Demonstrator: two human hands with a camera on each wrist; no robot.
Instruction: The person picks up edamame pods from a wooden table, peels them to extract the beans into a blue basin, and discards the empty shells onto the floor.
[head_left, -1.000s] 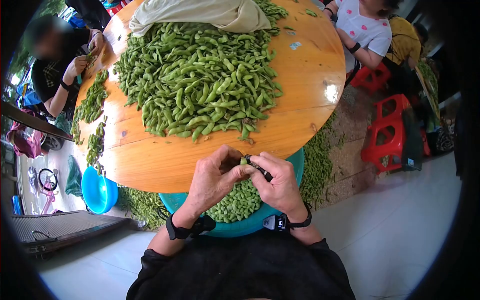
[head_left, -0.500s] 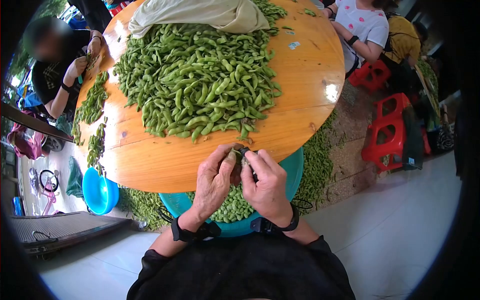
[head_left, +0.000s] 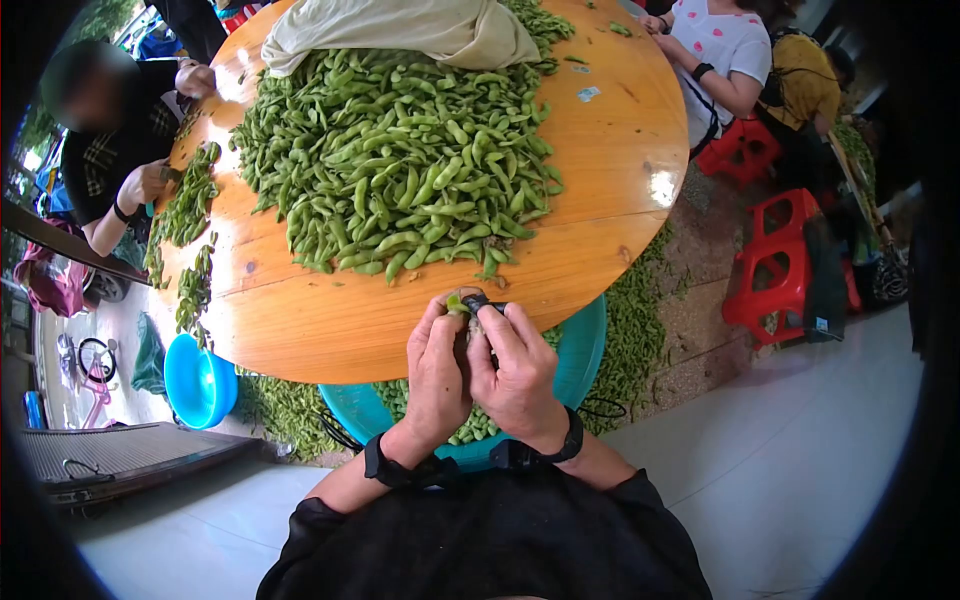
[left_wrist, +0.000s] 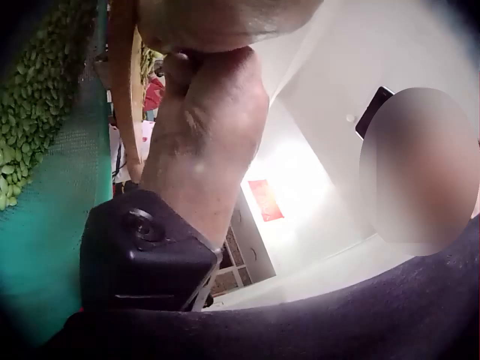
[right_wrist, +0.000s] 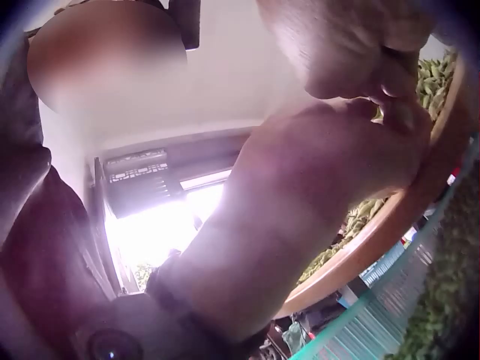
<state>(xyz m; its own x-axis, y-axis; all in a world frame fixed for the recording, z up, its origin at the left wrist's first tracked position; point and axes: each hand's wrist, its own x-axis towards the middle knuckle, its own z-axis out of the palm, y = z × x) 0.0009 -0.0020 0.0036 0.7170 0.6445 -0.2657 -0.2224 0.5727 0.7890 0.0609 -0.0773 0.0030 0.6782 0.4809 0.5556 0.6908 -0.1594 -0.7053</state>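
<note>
In the head view the left hand (head_left: 438, 375) pinches a green pod (head_left: 456, 303) between thumb and fingers, just past the table's near edge. The right hand (head_left: 515, 370) is beside it, its fingers curled round a small black object (head_left: 482, 303) that meets the pod; what the object is, I cannot tell. Below both hands is a teal basket (head_left: 345, 405) holding shelled green beans (head_left: 474, 430), partly covered by the hands. A large heap of pods (head_left: 400, 170) lies on the round wooden table (head_left: 290, 335). The wrist views show mostly palms and wrists, with the fingertips hidden.
A pale cloth (head_left: 390, 30) lies over the heap's far side. A blue basin (head_left: 198, 385) stands left of the basket. Pods litter the floor (head_left: 630, 345) on both sides. Red stools (head_left: 775, 265) stand at the right. One person sits at the table's left, another stands at its right.
The hands have drawn closer together and turned more upright, and the green pod now shows at the left fingertips. The person at the left has moved both hands apart.
</note>
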